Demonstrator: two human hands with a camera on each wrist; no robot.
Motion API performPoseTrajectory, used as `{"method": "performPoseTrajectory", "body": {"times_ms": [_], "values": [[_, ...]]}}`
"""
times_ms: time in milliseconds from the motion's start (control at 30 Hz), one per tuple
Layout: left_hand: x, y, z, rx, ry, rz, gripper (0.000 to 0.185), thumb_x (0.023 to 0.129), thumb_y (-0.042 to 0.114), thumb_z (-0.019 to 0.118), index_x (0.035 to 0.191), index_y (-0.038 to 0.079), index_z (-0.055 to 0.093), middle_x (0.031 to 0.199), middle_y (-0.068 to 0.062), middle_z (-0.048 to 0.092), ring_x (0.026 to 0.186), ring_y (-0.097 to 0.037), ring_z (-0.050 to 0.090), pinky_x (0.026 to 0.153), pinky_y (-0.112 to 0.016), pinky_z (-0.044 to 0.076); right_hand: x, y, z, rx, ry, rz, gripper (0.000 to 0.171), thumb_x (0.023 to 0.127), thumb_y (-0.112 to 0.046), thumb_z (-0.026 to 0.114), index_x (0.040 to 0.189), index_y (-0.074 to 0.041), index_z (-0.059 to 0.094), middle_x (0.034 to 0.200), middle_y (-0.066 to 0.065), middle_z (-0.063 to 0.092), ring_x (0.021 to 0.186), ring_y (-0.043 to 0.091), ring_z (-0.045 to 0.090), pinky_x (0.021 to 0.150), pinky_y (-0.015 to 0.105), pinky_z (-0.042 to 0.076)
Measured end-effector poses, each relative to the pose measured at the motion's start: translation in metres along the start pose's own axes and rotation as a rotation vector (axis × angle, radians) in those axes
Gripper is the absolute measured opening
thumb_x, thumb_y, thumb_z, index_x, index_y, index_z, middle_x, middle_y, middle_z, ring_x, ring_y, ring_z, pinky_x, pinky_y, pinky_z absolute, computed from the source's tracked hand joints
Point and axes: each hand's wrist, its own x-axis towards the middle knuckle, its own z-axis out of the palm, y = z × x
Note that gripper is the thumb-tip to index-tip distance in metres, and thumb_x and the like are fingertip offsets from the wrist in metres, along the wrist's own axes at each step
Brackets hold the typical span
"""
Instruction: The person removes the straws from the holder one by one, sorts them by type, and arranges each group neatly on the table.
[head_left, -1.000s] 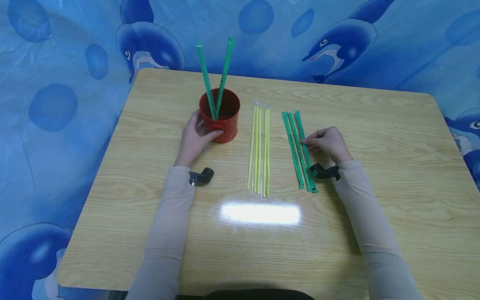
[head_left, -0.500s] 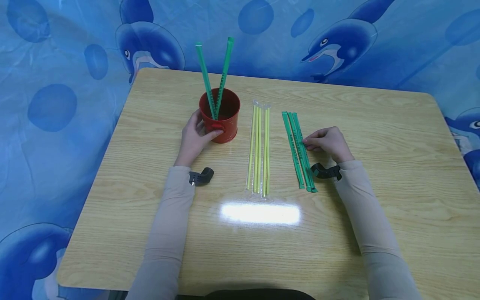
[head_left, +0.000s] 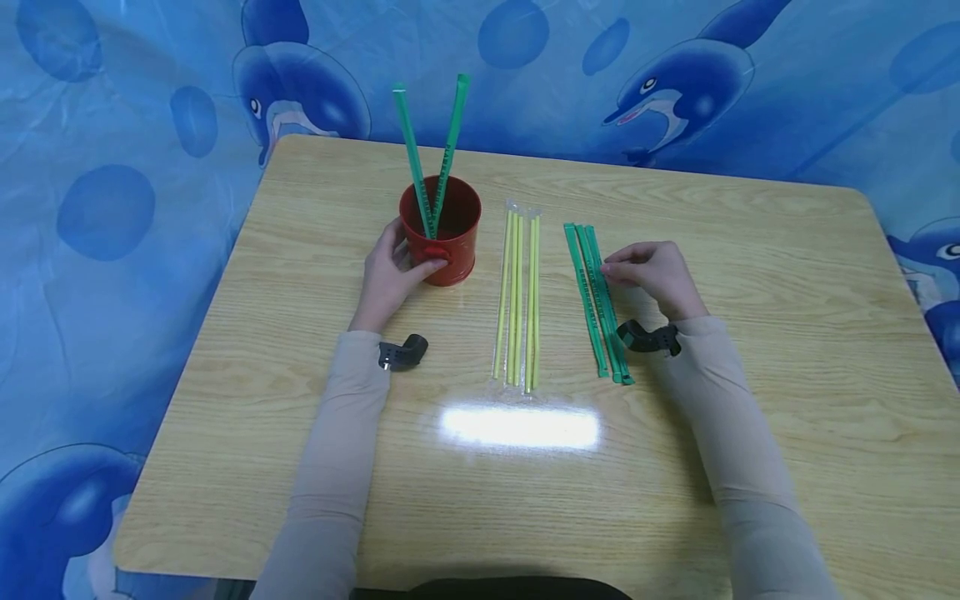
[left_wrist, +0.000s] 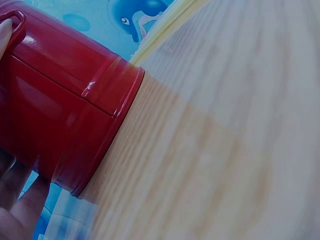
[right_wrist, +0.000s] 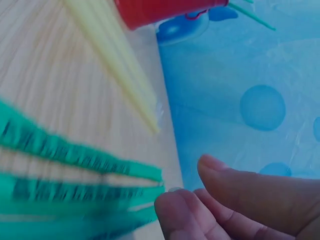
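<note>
- Two green wrapped straws (head_left: 435,150) are standing in the red cup (head_left: 441,229), leaning apart from each other, with their tops rising well above the rim.
- The left hand (head_left: 390,279) is gripping the near-left side of the red cup, fingers wrapping the wall and the thumb lying by the small handle; in the left wrist view the fingers (left_wrist: 17,200) are showing under the cup's base edge.
- Three more green straws (head_left: 596,300) are lying flat and close together on the wooden table (head_left: 750,375), to the right of the cup.
- The right hand (head_left: 652,275) is hovering at the right edge of that flat green group, near its far half, fingers curling inward toward the thumb; the fingertips (right_wrist: 175,210) are sitting just beside the straw ends, and I cannot tell whether they are pinching one or merely touching.
- Yellow straws (head_left: 517,300) in clear wrappers are lying between the cup and the flat green group, running parallel to it.
- A blue cloth with dolphins (head_left: 675,92) is hanging behind the table.
</note>
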Motion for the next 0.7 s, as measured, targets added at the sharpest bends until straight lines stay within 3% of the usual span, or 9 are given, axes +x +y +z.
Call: {"method": "performPoseTrajectory", "body": {"times_ms": [467, 700], "values": [[0.000, 0.000, 0.000, 0.002, -0.007, 0.024, 0.078, 0.081, 0.018, 0.076, 0.145, 0.013, 0.032, 0.146, -0.005, 0.039, 0.133, -0.019, 0.038, 0.106, -0.028, 0.037, 0.007, -0.029, 0.021, 0.148, 0.007, -0.090, 0.028, 0.088, -0.012, 0.066, 0.106, 0.010, 0.063, 0.083, -0.003, 0.068, 0.076, 0.011, 0.068, 0.076, 0.032, 0.057], [-0.001, 0.000, 0.000, 0.011, -0.005, 0.027, 0.078, 0.081, 0.019, 0.076, 0.145, 0.013, 0.033, 0.146, -0.005, 0.039, 0.133, -0.019, 0.037, 0.106, -0.028, 0.038, 0.014, -0.045, 0.034, 0.213, 0.014, -0.126, 0.028, 0.089, -0.011, 0.066, 0.107, 0.010, 0.064, 0.090, 0.002, 0.067, 0.081, 0.015, 0.068, 0.079, 0.035, 0.056]]}}
